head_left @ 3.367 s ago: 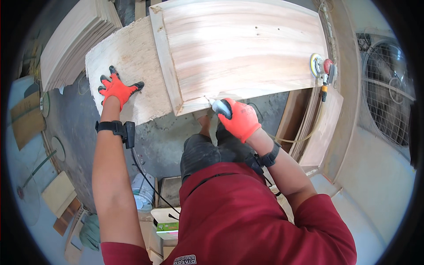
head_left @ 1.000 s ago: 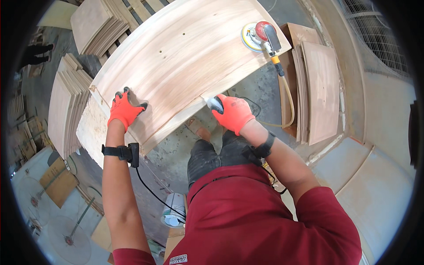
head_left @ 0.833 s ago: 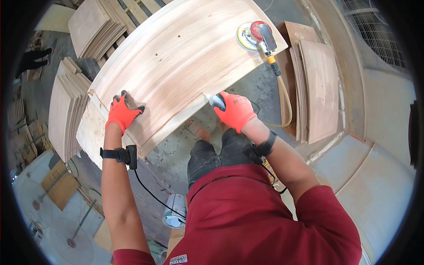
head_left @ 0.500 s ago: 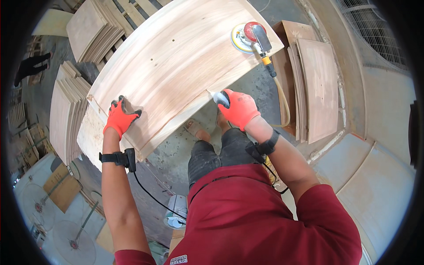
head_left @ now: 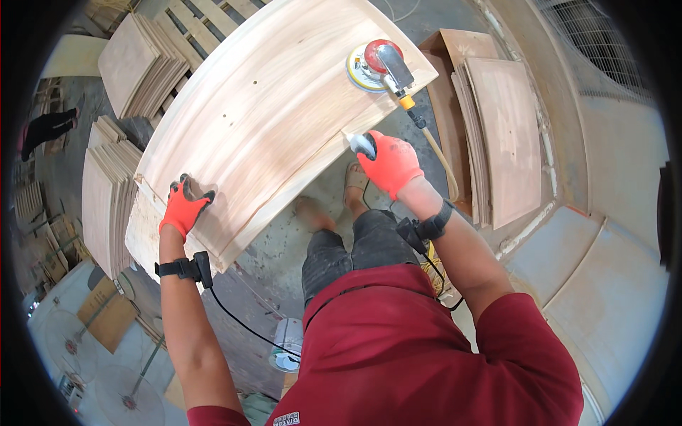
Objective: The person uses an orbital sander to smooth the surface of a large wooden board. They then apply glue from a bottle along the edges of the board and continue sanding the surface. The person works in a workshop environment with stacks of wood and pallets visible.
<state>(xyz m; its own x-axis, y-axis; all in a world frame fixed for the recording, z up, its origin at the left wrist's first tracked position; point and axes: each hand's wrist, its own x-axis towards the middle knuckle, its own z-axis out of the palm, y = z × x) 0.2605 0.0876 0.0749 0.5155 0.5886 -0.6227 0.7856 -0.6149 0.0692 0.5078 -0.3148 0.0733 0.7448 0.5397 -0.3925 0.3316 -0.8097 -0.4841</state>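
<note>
A pale wooden panel (head_left: 284, 92) with a curved far edge lies in front of me. My left hand (head_left: 186, 207), in an orange glove with dark fingertips, rests on its left end, fingers spread. In my gloved right hand (head_left: 391, 163) is a small whitish squeeze bottle (head_left: 362, 147) with a pointed nozzle. The nozzle tip is at the panel's near edge, right of the middle; whether it touches the wood I cannot tell. Beyond that hand, an air sander (head_left: 374, 64) with a red top and round pad sits on the panel's right end.
A hose (head_left: 440, 156) hangs from the sander over the near edge. Stacked wooden panels stand at right (head_left: 504, 142) and left (head_left: 106, 202). A pallet (head_left: 206, 21) lies behind. A bucket (head_left: 288, 344) stands by my left side. Far left, another person's legs (head_left: 48, 131) show.
My right hand has moved the bottle along the near edge toward the sander. My left hand stays on the panel's left end. One foot has stepped, and the view has shifted slightly.
</note>
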